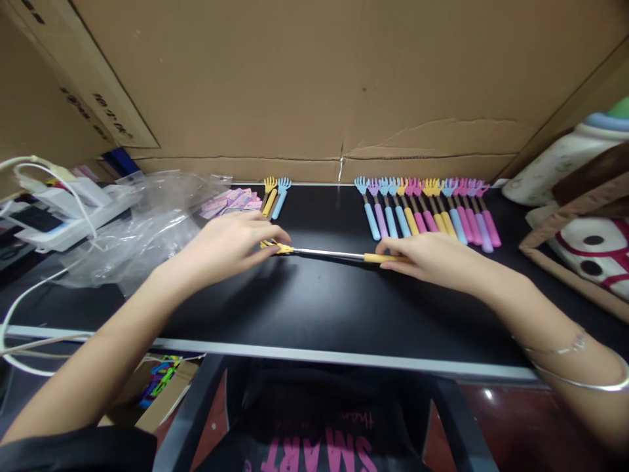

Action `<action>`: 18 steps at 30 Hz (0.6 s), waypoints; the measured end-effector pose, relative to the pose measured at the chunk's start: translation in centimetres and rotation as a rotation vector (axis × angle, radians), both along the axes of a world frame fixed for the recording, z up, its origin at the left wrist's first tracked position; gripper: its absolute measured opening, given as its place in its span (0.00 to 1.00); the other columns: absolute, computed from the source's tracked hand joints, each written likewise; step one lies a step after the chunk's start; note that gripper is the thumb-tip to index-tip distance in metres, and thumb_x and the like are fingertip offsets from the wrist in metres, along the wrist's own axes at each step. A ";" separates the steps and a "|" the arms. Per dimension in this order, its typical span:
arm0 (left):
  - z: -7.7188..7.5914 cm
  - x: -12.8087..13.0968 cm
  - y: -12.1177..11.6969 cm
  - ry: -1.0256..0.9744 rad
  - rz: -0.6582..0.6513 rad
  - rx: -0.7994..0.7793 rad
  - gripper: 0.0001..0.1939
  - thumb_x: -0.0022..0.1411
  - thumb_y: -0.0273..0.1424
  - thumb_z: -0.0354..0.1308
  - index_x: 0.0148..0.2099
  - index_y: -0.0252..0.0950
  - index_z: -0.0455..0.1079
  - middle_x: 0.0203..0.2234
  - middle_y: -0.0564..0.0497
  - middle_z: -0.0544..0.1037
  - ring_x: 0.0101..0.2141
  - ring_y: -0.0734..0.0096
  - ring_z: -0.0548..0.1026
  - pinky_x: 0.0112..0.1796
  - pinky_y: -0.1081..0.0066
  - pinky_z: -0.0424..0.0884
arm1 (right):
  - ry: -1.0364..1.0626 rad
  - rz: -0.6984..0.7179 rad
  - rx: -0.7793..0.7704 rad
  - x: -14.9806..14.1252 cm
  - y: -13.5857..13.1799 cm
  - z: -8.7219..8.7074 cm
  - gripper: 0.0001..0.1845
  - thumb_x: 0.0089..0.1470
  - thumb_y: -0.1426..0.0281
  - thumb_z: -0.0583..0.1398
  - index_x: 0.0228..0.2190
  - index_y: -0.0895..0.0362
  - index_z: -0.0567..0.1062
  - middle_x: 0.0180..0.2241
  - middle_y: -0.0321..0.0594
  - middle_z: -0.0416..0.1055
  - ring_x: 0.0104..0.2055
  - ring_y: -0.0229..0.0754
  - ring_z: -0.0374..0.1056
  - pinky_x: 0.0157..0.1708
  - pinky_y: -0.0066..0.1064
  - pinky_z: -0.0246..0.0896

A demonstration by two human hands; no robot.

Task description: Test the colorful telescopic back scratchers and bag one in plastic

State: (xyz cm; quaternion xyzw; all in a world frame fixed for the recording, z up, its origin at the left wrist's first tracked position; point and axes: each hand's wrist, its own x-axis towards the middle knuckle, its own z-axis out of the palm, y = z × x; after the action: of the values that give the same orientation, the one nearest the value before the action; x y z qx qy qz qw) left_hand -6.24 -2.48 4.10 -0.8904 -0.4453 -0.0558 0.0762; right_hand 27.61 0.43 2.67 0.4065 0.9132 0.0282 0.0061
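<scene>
Stretching risk: thin rod, small grip

From where I stand, the yellow scratcher (339,254) spans 9 to 3 o'clock betw. both hands, over the black desk (314,314). L hand (230,242) pinches its claw end, fingertips together on it; R hand (432,259) has fingers clamped on the handle. A crooked tug could bend the rod or free the claw, bc the hold's small. Swinging it toward 1 o'clock might knock the scratcher row (426,206). Looks: yellow ends, shiny silver shaft, approx. straight.
</scene>
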 end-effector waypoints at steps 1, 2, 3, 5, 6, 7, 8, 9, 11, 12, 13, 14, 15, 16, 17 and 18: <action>0.0 1.1 0.3 0.012 -0.040 0.011 0.16 0.69 0.40 0.44 0.49 0.44 0.71 0.42 0.51 0.76 0.43 0.67 0.72 0.42 0.70 0.65 | 0.003 0.005 -0.002 0.0 0.0 0.0 0.13 0.58 0.58 0.53 0.36 0.51 0.73 0.21 0.34 0.70 0.20 0.37 0.64 0.20 0.26 0.44; -0.1 2.2 0.7 0.028 -0.075 0.025 0.15 0.69 0.39 0.46 0.50 0.43 0.71 0.42 0.50 0.76 0.44 0.67 0.72 0.42 0.70 0.65 | 0.008 0.013 -0.001 0.0 0.0 0.0 0.13 0.58 0.58 0.53 0.36 0.51 0.73 0.21 0.34 0.70 0.20 0.37 0.64 0.21 0.26 0.45; -0.2 3.2 1.0 0.049 -0.105 0.042 0.15 0.68 0.38 0.47 0.50 0.42 0.71 0.42 0.50 0.77 0.44 0.66 0.72 0.42 0.70 0.65 | 0.012 0.022 0.001 0.1 0.0 0.0 0.13 0.58 0.58 0.53 0.36 0.51 0.73 0.21 0.33 0.70 0.20 0.37 0.64 0.21 0.26 0.45; -0.5 5.0 1.9 0.101 -0.158 0.060 0.14 0.66 0.38 0.51 0.49 0.41 0.72 0.40 0.49 0.78 0.43 0.65 0.72 0.41 0.70 0.65 | 0.012 0.031 0.004 0.1 0.0 0.0 0.13 0.59 0.58 0.53 0.36 0.51 0.73 0.21 0.33 0.71 0.20 0.36 0.64 0.21 0.26 0.46; -0.7 5.7 2.3 0.121 -0.178 0.062 0.13 0.65 0.37 0.53 0.48 0.41 0.72 0.39 0.49 0.78 0.42 0.65 0.73 0.40 0.70 0.65 | 0.010 0.033 0.005 0.1 0.0 0.0 0.14 0.59 0.58 0.52 0.36 0.52 0.73 0.21 0.33 0.71 0.20 0.36 0.65 0.21 0.26 0.47; -0.9 6.3 2.6 0.134 -0.193 0.062 0.12 0.65 0.37 0.54 0.47 0.41 0.73 0.37 0.50 0.78 0.40 0.66 0.74 0.39 0.71 0.65 | 0.005 0.035 0.005 0.1 0.0 0.0 0.14 0.59 0.58 0.52 0.36 0.52 0.73 0.21 0.33 0.71 0.20 0.36 0.65 0.21 0.26 0.47; -1.1 6.8 2.9 0.140 -0.203 0.061 0.10 0.64 0.36 0.55 0.45 0.41 0.73 0.36 0.50 0.78 0.39 0.66 0.74 0.37 0.71 0.64 | -0.001 0.036 0.008 0.1 0.0 0.0 0.14 0.59 0.58 0.52 0.36 0.52 0.73 0.21 0.33 0.71 0.20 0.37 0.65 0.21 0.26 0.47; -1.3 7.1 3.2 0.141 -0.208 0.061 0.09 0.64 0.35 0.55 0.44 0.41 0.73 0.34 0.51 0.78 0.38 0.67 0.75 0.35 0.72 0.63 | -0.009 0.036 0.013 0.1 0.0 0.0 0.14 0.59 0.58 0.52 0.36 0.52 0.73 0.21 0.33 0.71 0.20 0.37 0.65 0.21 0.26 0.47; -1.8 7.3 3.4 0.130 -0.209 0.071 0.08 0.64 0.33 0.54 0.42 0.40 0.73 0.33 0.52 0.78 0.35 0.68 0.75 0.31 0.72 0.61 | -0.023 0.034 0.027 0.2 0.1 0.0 0.14 0.60 0.59 0.52 0.37 0.52 0.73 0.21 0.33 0.71 0.21 0.37 0.65 0.21 0.26 0.47; -2.0 7.2 3.3 0.122 -0.211 0.081 0.07 0.64 0.33 0.54 0.41 0.40 0.72 0.32 0.53 0.78 0.34 0.69 0.75 0.29 0.72 0.60 | -0.028 0.033 0.033 0.2 0.1 -0.1 0.14 0.60 0.59 0.52 0.37 0.52 0.73 0.21 0.33 0.71 0.21 0.37 0.65 0.21 0.26 0.47; -2.2 7.1 3.3 0.113 -0.213 0.095 0.07 0.65 0.33 0.53 0.41 0.40 0.72 0.32 0.53 0.77 0.34 0.69 0.75 0.28 0.72 0.59 | -0.030 0.032 0.040 0.2 0.1 -0.1 0.14 0.60 0.59 0.51 0.38 0.52 0.73 0.22 0.34 0.72 0.21 0.38 0.66 0.22 0.26 0.48; -2.3 7.0 3.2 0.103 -0.216 0.111 0.08 0.65 0.33 0.52 0.40 0.39 0.72 0.32 0.53 0.77 0.33 0.69 0.75 0.27 0.72 0.58 | -0.031 0.032 0.047 0.2 0.2 -0.2 0.14 0.61 0.59 0.51 0.38 0.52 0.73 0.22 0.34 0.72 0.22 0.38 0.66 0.22 0.26 0.48; -2.5 6.8 3.1 0.093 -0.219 0.128 0.08 0.66 0.34 0.52 0.40 0.39 0.71 0.32 0.53 0.77 0.33 0.70 0.75 0.27 0.72 0.58 | -0.028 0.033 0.052 0.2 0.2 -0.3 0.14 0.61 0.60 0.50 0.38 0.52 0.73 0.23 0.34 0.73 0.23 0.38 0.67 0.22 0.26 0.48; -2.6 6.7 3.0 0.084 -0.220 0.145 0.09 0.66 0.34 0.51 0.40 0.39 0.71 0.31 0.52 0.77 0.33 0.70 0.75 0.27 0.72 0.58 | -0.023 0.033 0.059 0.2 0.2 -0.4 0.14 0.62 0.60 0.50 0.39 0.52 0.72 0.24 0.34 0.73 0.23 0.39 0.67 0.22 0.27 0.48; -2.7 6.5 2.9 0.075 -0.219 0.162 0.09 0.67 0.35 0.51 0.40 0.39 0.71 0.31 0.52 0.77 0.33 0.71 0.75 0.27 0.72 0.59 | -0.017 0.032 0.065 0.2 0.3 -0.4 0.14 0.62 0.60 0.49 0.39 0.51 0.72 0.24 0.34 0.74 0.24 0.39 0.68 0.22 0.27 0.48; -2.8 6.4 2.9 0.065 -0.216 0.181 0.10 0.67 0.35 0.50 0.40 0.39 0.71 0.31 0.52 0.77 0.33 0.71 0.75 0.28 0.73 0.59 | -0.009 0.030 0.073 0.2 0.3 -0.5 0.15 0.62 0.60 0.49 0.39 0.52 0.72 0.25 0.35 0.74 0.24 0.39 0.68 0.22 0.27 0.49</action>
State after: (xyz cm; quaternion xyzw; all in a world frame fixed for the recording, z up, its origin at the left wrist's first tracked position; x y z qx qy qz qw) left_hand 0.20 0.43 1.35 -0.9239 -0.3374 -0.0749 0.1643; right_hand 27.83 0.72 2.18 0.3927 0.9174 0.0636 -0.0050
